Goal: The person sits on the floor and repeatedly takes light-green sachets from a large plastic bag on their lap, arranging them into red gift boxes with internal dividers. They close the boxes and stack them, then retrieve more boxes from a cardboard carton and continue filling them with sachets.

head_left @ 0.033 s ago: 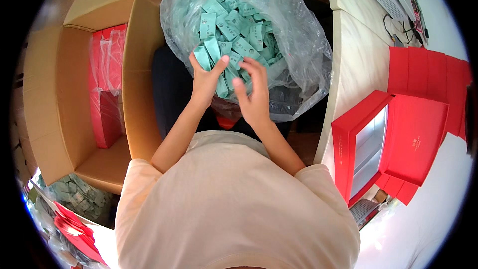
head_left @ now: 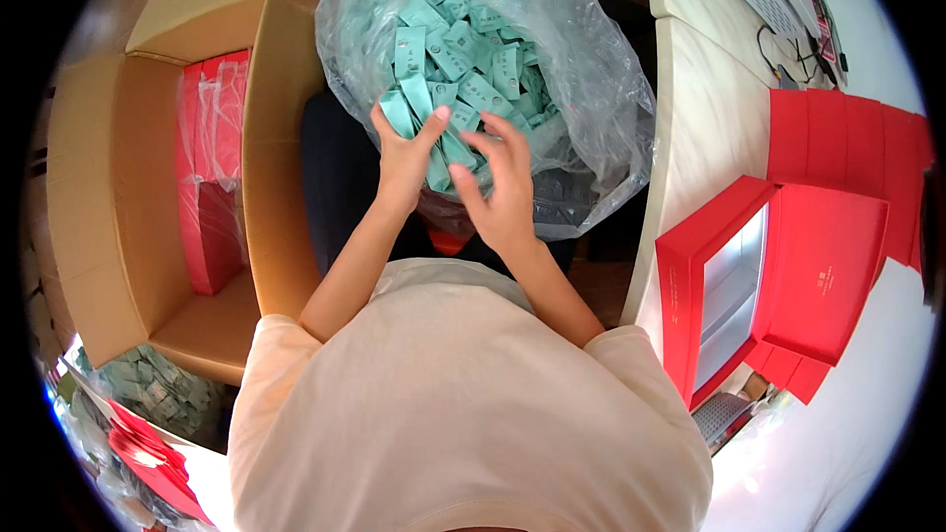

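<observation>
A clear plastic bag full of small green packets stands open in front of me. My left hand is closed around a few upright green packets at the bag's near edge, the thumb on their right side. Just to the right, my right hand has its fingers apart and curved toward the held packets. Nothing shows in its grasp, though the fingertips lie close to the packets and contact cannot be made out.
On my left, an open cardboard box contains red boxes in clear plastic. An open red gift box with a pale inside sits on the right table, beside more red boxes. Another bag of green packets is at lower left.
My right thumb has shifted slightly left, toward the packets in my left hand. The left hand keeps its hold.
</observation>
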`<state>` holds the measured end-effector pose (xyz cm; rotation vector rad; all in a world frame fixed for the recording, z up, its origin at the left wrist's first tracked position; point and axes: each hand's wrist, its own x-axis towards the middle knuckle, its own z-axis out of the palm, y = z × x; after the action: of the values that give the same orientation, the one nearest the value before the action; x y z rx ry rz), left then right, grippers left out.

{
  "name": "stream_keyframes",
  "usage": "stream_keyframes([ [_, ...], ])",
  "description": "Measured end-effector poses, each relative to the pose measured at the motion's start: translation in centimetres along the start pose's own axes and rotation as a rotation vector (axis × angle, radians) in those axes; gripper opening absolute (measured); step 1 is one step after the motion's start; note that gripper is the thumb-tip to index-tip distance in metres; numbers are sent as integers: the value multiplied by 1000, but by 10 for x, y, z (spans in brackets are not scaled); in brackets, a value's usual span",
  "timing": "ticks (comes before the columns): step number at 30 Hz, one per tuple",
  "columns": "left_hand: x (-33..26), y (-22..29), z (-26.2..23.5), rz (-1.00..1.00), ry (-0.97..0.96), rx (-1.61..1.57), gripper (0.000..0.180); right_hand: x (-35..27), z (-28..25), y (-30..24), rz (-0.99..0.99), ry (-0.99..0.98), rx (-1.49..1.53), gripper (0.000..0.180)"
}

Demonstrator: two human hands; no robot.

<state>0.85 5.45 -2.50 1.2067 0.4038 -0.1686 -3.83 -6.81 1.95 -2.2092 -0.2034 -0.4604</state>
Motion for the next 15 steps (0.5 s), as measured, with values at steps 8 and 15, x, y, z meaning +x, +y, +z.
stream_keyframes([
  [8, -18, 18, 16, -11, 80, 9, 92, -22, -3, 6, -131, 95, -148, 32],
  [15, -39, 28, 30, 36, 99, -90, 92, -25, -8, 7, -182, 199, -107, 28],
])
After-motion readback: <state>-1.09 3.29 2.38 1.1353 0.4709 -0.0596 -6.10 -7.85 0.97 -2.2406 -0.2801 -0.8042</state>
